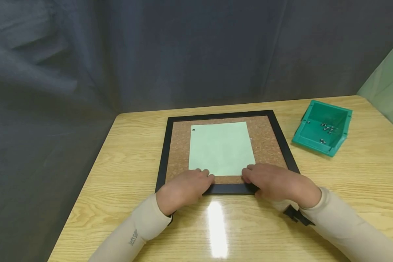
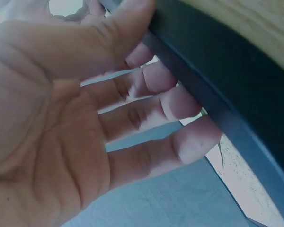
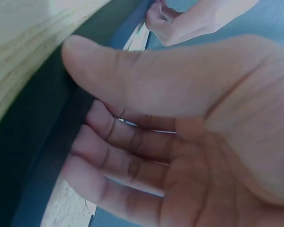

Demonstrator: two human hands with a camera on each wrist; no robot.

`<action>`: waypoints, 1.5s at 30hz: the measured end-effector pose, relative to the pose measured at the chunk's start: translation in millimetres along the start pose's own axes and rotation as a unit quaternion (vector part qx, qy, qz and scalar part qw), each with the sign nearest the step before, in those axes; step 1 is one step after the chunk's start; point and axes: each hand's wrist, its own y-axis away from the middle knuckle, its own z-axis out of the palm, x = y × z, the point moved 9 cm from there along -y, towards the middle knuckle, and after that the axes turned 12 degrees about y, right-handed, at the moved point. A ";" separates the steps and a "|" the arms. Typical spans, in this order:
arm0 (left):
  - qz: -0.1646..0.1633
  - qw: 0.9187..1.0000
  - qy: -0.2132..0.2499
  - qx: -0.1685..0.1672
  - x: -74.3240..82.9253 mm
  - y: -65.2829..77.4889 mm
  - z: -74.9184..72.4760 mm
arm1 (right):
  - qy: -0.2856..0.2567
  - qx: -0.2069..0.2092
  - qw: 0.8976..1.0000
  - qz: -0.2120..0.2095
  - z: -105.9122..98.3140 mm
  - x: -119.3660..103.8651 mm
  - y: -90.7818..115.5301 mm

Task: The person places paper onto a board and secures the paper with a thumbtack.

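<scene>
A black-framed corkboard (image 1: 266, 140) lies on the table, with a pale green sheet of paper (image 1: 221, 149) on it. A small pushpin (image 1: 194, 130) sits in the sheet's far left corner. My left hand (image 1: 186, 185) grips the board's near edge, its fingers over the frame (image 2: 222, 94) by the paper's near left corner and its thumb against the outer side. Farther right along that edge, my right hand (image 1: 278, 182) holds the frame likewise, fingers reaching the near right corner of the sheet. How firmly the fingertips press the paper is hidden.
A green open bin (image 1: 342, 136) with several small shiny pins inside stands to the board's right. A tiny bright object (image 1: 251, 139) is on the cork beside the sheet's right edge. Dark cloth (image 1: 196, 54) hangs behind the wooden table (image 1: 118, 163).
</scene>
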 end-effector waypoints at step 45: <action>-0.043 0.990 -0.013 0.135 -31.0 -17.3 -18.4 | 0.048 0.127 0.985 0.107 -12.9 28.2 -10.2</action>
